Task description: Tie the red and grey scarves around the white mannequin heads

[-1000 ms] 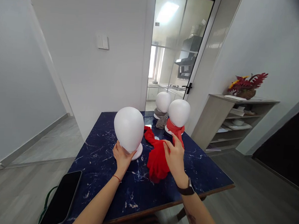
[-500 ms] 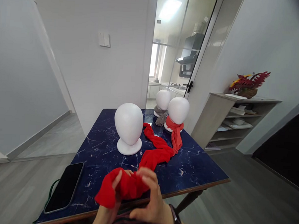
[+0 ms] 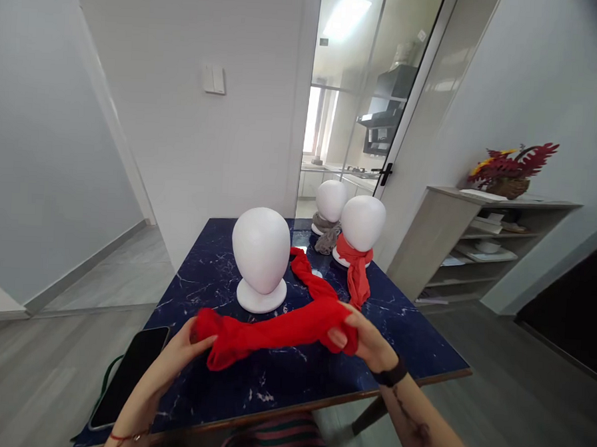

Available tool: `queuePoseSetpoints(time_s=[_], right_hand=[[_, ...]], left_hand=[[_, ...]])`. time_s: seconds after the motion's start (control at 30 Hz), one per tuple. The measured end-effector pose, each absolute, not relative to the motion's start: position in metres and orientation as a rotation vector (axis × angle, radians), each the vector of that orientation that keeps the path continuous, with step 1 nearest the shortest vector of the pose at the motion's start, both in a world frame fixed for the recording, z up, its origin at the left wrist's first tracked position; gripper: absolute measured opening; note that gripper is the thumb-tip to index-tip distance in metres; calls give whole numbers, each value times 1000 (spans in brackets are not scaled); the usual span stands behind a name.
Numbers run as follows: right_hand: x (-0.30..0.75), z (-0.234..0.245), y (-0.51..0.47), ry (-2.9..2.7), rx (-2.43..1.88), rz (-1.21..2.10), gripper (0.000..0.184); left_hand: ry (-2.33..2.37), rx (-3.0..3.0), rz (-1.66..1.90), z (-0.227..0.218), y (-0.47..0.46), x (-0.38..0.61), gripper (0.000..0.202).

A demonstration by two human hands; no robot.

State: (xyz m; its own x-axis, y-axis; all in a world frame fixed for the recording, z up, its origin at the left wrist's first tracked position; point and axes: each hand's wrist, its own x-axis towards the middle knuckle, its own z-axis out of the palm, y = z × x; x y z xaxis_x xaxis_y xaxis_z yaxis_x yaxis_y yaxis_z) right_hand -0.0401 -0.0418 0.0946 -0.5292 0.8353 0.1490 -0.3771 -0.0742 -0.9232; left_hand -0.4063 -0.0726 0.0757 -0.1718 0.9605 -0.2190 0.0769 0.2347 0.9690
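Observation:
A bright red scarf point(image 3: 278, 328) is stretched between my two hands above the front of the table. My left hand point(image 3: 187, 344) is closed on its left end, thumb on top. Farther right, my right hand point(image 3: 365, 337) grips a bunched part of the same scarf, and the rest trails back over the table. Just behind the scarf stands a bare white mannequin head point(image 3: 261, 251) on a round base. Two more heads stand at the back right: one has a coral scarf point(image 3: 357, 266) knotted at its neck, the other a grey scarf point(image 3: 328, 237).
The dark blue marbled table point(image 3: 216, 266) has a black phone point(image 3: 130, 378) at its front left corner. A grey shelf unit point(image 3: 458, 225) with a flower basket point(image 3: 508, 184) stands to the right. Behind the table is a glass door point(image 3: 356, 86).
My hands have moved apart, left hand leftward and right hand rightward, spreading the scarf between them. My right hand, open before, has closed on the scarf.

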Motion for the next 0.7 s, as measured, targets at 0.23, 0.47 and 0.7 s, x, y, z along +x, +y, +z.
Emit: queuePoseSetpoints(time_s=[0.23,0.47,0.7], right_hand=[[-76,204,-24,-2075,-534,2051,27],[-110,261,-6,-2516,-443,1932,29],[-62,218,27,-2302,-474,2484,77]], left_hand=[[1177,1329,1336,168,-94,-345,75],[786,1137,585,205,-52,-298,33],[644,757,1064,215,-50,-341,43]])
